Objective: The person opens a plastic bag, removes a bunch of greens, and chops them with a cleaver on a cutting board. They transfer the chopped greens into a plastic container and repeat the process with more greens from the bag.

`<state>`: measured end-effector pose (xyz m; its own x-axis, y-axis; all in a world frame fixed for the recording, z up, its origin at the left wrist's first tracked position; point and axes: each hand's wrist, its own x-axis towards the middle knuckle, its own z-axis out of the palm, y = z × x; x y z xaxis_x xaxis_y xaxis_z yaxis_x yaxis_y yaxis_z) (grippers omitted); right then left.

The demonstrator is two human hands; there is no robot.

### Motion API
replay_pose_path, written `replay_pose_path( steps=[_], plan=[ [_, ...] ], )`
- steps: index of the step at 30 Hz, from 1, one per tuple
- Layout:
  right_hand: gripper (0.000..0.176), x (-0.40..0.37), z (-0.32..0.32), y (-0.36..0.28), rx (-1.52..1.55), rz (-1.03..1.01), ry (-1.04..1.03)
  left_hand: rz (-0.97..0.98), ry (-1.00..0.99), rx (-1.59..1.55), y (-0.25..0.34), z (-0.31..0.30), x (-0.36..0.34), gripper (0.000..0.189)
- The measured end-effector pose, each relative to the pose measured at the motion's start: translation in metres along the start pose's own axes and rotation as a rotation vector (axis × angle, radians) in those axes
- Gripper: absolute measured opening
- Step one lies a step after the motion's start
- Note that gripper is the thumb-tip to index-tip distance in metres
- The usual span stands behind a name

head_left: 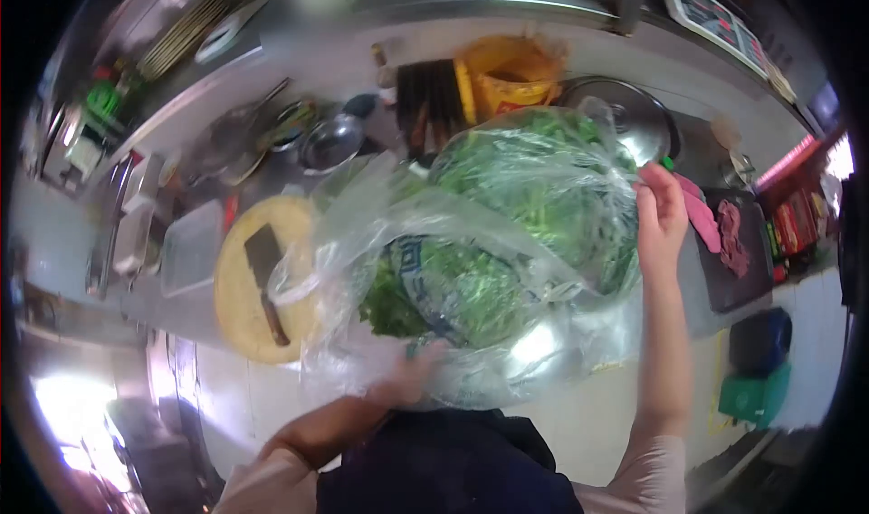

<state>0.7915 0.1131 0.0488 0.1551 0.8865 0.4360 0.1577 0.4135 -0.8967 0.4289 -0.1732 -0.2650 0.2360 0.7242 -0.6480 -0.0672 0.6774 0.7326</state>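
A clear plastic bag (pixel 543 175) bulging with leafy greens lies on the counter in the middle. My right hand (pixel 663 204) is closed on its gathered right end. In front of it lies a second clear plastic bag (pixel 362 252), its mouth spread loosely to the left. Leafy greens (pixel 471 292) show through its film, behind some blue print, and dark leaves stick out at the left. My left hand (pixel 412 374) is at that bag's near edge, smeared by motion, so its fingers cannot be made out.
On the left, a cleaver (pixel 266 283) lies on a round wooden chopping board (pixel 237 310), beside a clear plastic tub (pixel 192 247). Behind stand a metal bowl (pixel 331 143), a yellow bucket (pixel 507 75) and a large lid (pixel 625 107). Meat (pixel 731 238) lies on a dark board (pixel 738 283) at right.
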Motion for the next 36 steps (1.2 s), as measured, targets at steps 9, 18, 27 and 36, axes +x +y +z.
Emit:
replay_pose_path(
  steps=[9, 18, 27, 36],
  plan=[
    [0.084, -0.131, 0.126, -0.097, -0.582, -0.384, -0.877, 0.137, -0.062, 1.318, 0.235, -0.015, -0.244, 0.024],
    [0.1, -0.14, 0.158, -0.053, -0.635, -0.08, -0.663, 0.939, -0.065, 0.855, 0.326, 0.007, -0.213, 0.015],
    [0.057, -0.178, 0.163, -0.096, -0.55, 0.148, -0.773, 0.859, 0.345, 1.791, 0.356, -0.106, -0.19, 0.106],
    [0.054, -0.095, 0.136, -0.185, 0.323, 0.258, -0.416, 0.661, -0.105, 0.029, 0.363, -0.126, -0.157, 0.088]
  ],
)
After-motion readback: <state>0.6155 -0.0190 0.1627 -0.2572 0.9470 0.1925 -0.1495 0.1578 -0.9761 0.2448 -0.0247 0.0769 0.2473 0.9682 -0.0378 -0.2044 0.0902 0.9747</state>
